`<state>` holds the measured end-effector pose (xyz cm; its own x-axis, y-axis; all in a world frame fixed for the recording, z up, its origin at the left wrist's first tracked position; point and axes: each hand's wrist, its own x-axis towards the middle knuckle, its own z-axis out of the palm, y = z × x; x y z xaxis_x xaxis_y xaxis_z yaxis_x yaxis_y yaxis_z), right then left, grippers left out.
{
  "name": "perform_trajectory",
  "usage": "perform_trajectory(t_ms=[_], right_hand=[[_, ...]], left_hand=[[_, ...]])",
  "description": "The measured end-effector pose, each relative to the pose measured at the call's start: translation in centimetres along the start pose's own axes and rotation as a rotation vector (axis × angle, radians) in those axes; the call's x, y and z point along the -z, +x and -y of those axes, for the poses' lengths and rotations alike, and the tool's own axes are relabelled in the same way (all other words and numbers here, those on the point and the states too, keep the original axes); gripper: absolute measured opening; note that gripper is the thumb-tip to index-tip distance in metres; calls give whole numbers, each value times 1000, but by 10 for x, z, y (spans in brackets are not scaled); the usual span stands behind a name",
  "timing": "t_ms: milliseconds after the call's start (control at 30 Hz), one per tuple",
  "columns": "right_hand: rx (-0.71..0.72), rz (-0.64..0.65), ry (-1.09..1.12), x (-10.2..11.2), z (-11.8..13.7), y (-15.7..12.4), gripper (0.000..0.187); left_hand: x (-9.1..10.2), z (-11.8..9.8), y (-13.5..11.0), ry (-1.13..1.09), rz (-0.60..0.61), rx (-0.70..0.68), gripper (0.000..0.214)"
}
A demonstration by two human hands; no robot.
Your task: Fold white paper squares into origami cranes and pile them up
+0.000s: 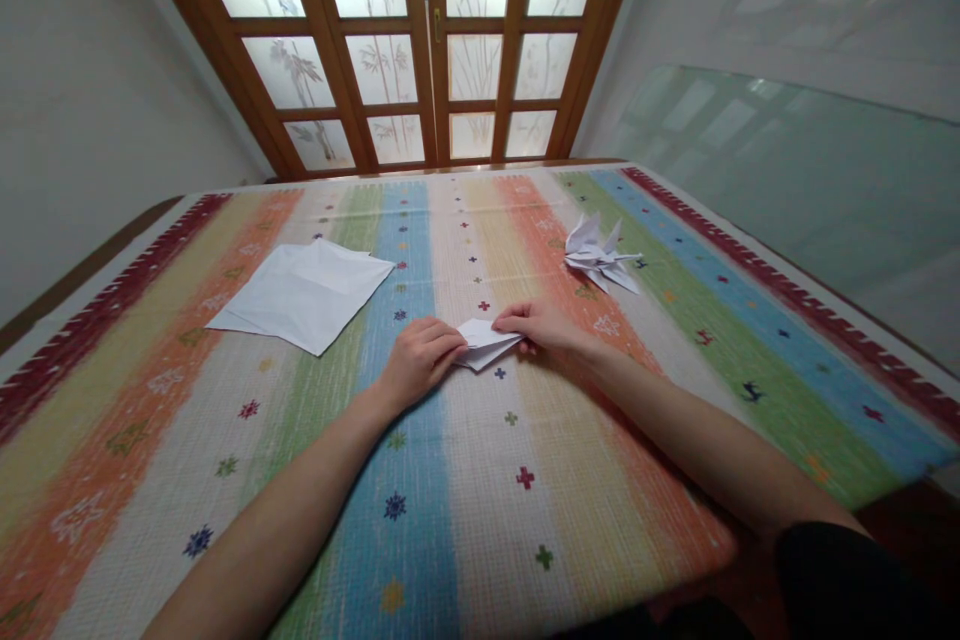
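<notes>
Between my two hands is a small piece of folded white paper (486, 344), held just above or on the striped tablecloth; I cannot tell if it touches the cloth. My left hand (421, 357) pinches its left end, with the fingers curled over it. At the opposite end, my right hand (541, 325) grips the paper between thumb and fingers. The fingers cover both tips of the folded piece. Its middle shows layered flaps with a crease running along it.
A stack of white paper sheets (304, 292) lies to the left. Folded white paper cranes (598, 255) sit in a cluster at the right. The striped tablecloth (487, 520) covers the table. Wooden doors (435, 50) with frosted panes stand beyond it, and a glass panel (795, 180) leans at the right.
</notes>
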<state>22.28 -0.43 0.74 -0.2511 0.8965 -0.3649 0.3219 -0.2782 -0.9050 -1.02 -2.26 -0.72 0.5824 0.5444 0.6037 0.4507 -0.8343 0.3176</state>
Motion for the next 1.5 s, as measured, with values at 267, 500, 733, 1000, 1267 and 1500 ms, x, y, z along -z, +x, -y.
perform_trajectory(t_ms=[267, 500, 733, 1000, 1267, 1500], right_hand=[[581, -307, -539, 4, 4, -11, 13], [696, -62, -677, 0, -5, -21, 10], [939, -169, -929, 4, -27, -19, 23], [982, -105, -1062, -18, -20, -28, 24], [712, -164, -907, -29, -14, -28, 26], [492, -236, -895, -38, -2, -25, 26]], left_hand=[[-3, -7, 6, -135, 72, 350, 25], [0, -8, 7, -225, 157, 448, 19], [3, -4, -1, -86, 228, 225, 9], [0, -3, -1, -16, 256, 242, 17], [5, -2, 2, -102, 273, 345, 20], [9, 0, 4, 63, 303, 343, 25]])
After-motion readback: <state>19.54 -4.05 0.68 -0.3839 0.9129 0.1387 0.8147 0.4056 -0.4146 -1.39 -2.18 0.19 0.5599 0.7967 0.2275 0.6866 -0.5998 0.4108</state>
